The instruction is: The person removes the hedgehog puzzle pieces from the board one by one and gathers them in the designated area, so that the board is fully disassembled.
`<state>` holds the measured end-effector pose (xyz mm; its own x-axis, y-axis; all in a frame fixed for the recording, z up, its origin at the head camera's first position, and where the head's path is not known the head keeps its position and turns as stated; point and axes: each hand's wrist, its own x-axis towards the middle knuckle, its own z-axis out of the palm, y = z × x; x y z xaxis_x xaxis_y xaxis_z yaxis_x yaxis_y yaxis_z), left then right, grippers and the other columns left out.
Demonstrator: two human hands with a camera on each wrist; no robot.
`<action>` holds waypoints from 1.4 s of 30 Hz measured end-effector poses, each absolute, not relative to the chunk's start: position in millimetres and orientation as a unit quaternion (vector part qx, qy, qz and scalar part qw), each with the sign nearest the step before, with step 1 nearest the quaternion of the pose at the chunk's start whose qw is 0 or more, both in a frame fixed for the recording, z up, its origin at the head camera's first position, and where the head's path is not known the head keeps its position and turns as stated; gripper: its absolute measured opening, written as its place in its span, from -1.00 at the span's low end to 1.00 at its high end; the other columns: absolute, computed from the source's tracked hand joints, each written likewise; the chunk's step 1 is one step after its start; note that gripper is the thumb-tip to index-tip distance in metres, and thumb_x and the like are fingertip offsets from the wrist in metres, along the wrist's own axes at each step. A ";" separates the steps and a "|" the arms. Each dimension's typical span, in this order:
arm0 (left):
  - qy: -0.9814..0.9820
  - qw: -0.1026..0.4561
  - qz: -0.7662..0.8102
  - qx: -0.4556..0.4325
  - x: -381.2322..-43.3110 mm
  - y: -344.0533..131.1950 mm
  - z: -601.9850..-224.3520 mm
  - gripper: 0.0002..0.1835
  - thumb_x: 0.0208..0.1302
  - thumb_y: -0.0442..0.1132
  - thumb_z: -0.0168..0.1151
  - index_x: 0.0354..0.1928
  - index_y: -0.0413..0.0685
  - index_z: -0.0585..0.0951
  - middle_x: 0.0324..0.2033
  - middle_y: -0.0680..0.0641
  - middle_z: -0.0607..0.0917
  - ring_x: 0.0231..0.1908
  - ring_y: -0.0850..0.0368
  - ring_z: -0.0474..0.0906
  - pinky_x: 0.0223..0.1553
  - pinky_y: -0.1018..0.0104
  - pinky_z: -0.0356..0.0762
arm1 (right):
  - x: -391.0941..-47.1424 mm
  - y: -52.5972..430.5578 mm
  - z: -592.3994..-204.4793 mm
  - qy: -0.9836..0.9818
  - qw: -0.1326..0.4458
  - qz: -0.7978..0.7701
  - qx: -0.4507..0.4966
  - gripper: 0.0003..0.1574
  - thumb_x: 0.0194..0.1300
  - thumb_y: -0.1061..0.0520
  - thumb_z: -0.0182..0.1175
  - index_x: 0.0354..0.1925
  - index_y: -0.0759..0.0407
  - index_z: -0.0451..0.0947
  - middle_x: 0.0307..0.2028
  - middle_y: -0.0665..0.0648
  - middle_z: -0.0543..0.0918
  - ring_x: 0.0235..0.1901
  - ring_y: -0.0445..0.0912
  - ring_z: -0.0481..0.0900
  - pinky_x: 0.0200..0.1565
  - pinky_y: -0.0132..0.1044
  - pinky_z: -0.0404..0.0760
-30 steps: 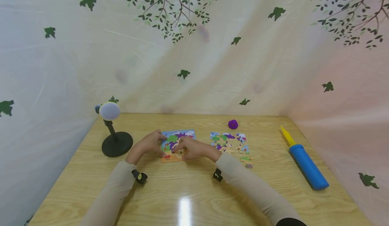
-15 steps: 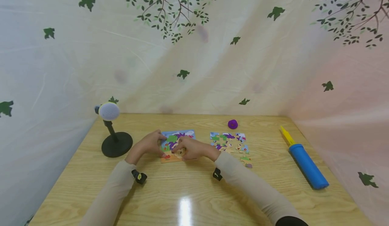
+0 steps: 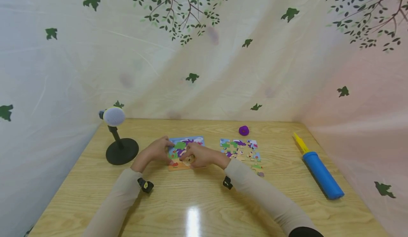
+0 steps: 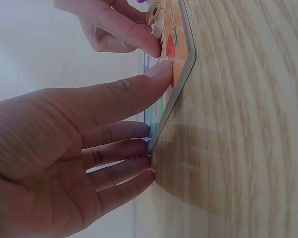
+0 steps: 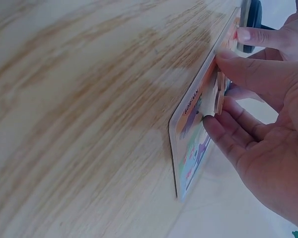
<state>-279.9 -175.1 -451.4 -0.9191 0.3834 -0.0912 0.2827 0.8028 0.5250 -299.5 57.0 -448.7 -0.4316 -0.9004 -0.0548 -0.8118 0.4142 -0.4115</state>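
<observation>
A colourful jigsaw board [image 3: 177, 167] lies flat on the table under both hands. At its left side my left hand [image 3: 157, 150] rests with straight fingers against the edge; in the left wrist view, the thumb [image 4: 159, 72] presses on the board's orange border. My right hand [image 3: 202, 156] is over the lower middle of the board. The right wrist view shows it pinching a puzzle piece [image 5: 219, 95], which stands tilted above the picture. Right of the board, several loose puzzle pieces [image 3: 239, 142] are spread out.
A round white-headed device on a black stand [image 3: 122, 152] is at the left. A small purple object [image 3: 243, 130] sits behind the loose pieces. A blue hand pump [image 3: 323, 175] with a yellow nozzle lies at the right edge. Printed cloth surrounds the wooden table [image 3: 165, 208].
</observation>
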 end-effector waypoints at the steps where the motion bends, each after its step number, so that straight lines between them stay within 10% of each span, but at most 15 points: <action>1: 0.944 0.097 0.261 0.176 -279.9 -175.1 -451.4 -0.16 -0.11 -0.19 0.70 0.24 -0.41 0.57 -0.08 -0.18 0.52 -0.17 0.04 0.38 -0.10 0.22 0.40 | -299.4 56.9 -448.8 0.830 0.133 -0.163 -0.517 -0.40 0.10 0.34 0.44 0.16 0.15 0.68 -0.18 0.19 0.57 -0.28 -0.18 0.19 -0.23 -0.43 0.21; 42: 0.947 0.103 0.252 0.169 -279.9 -175.3 -452.6 -0.17 -0.10 -0.18 0.69 0.25 -0.37 0.57 -0.05 -0.17 0.51 -0.10 0.01 0.42 0.10 0.04 0.51 | -292.8 65.3 -454.3 0.830 0.071 -0.160 -0.530 -0.44 0.13 0.34 0.41 0.14 0.15 0.70 -0.31 0.12 0.38 -0.27 -0.15 0.14 -0.18 -0.38 0.15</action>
<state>-279.9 -175.3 -452.6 -0.9214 0.3730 -0.1094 0.2691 0.8152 0.5129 -292.8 65.3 -454.3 -0.4285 -0.9021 0.0517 -0.8568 0.3875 -0.3403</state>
